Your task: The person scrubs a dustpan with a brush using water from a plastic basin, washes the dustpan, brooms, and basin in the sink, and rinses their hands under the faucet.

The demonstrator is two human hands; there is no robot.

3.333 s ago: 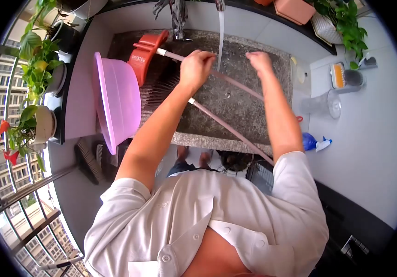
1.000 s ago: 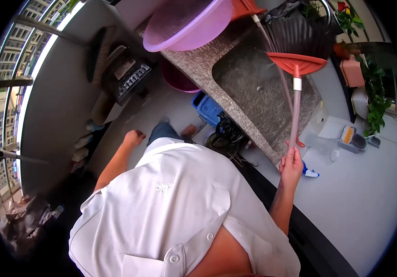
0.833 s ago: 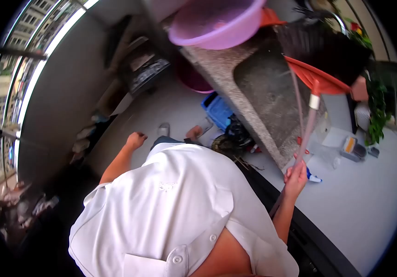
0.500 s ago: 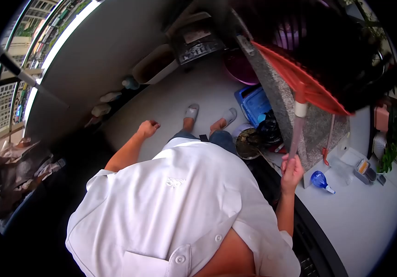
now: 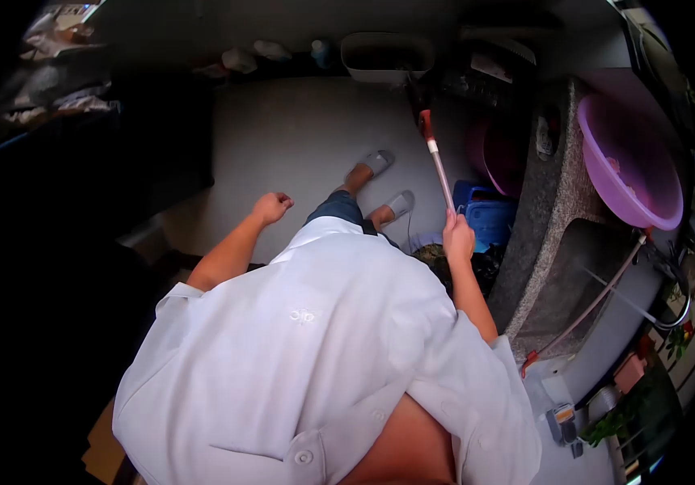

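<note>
My right hand [image 5: 459, 235] is wrapped round the pale handle of a broom [image 5: 441, 171]. The broom reaches away from me, its red collar and dark head seen nearly edge-on, in front of a white trough-shaped planter [image 5: 388, 78] by the far wall. Whether its bristles touch the floor or the planter I cannot tell. My left hand [image 5: 272, 208] hangs over the floor at my left, fingers curled in, and no object shows in it.
To my right stand a blue plastic box [image 5: 489, 217], a dark pink tub [image 5: 497, 158] and a speckled stone sink stand [image 5: 557, 218]. A purple basin [image 5: 632, 166] rests on the stand, with a hose [image 5: 582, 311] below. Bottles [image 5: 321, 53] line the far wall.
The red broom head has swung from high on the right, near the stone stand, down and left toward the planter. My view has turned right, bringing the purple basin into sight.
</note>
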